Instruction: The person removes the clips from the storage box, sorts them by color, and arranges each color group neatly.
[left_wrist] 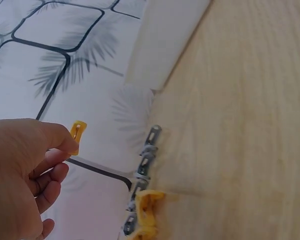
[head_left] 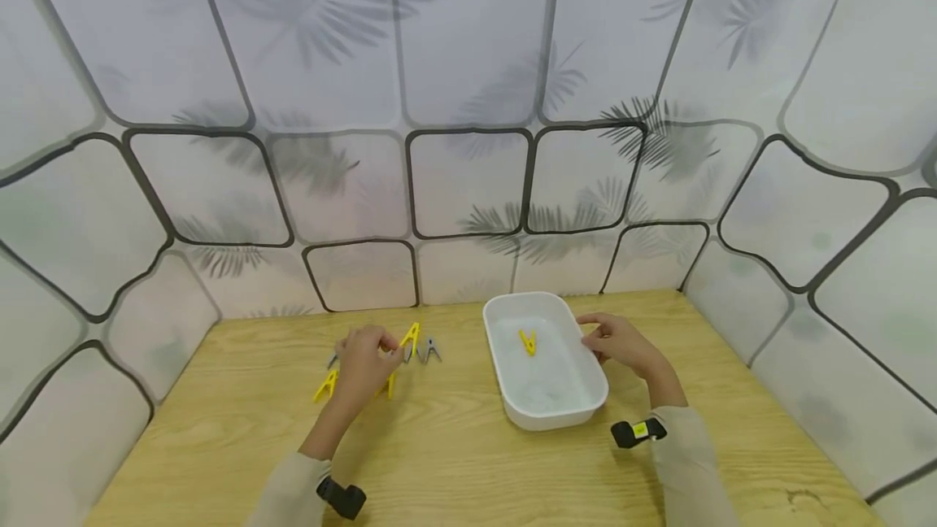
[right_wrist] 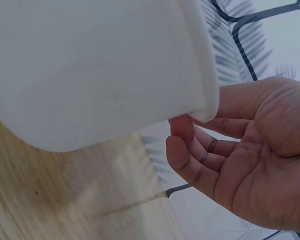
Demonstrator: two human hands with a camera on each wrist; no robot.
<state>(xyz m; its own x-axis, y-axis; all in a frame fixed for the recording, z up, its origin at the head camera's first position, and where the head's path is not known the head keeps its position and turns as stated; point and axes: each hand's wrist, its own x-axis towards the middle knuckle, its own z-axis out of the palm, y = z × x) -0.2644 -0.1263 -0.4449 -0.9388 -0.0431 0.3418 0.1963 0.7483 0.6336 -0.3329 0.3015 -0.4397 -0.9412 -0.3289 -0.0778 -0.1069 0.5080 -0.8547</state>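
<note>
My left hand pinches a yellow clothespin between thumb and forefinger, raised above the wooden table. Beneath and beside this hand stand grey clothespins in a row, with yellow clothespins nearer to me; the hand hides part of them. My right hand holds the right rim of a white plastic basin, fingers curled below the edge in the right wrist view. Inside the basin lies one yellow clothespin, toward its far end.
The wooden table reaches back to a wall covered in a stone-and-leaf pattern, which also closes off both sides. Each wrist wears a small black camera.
</note>
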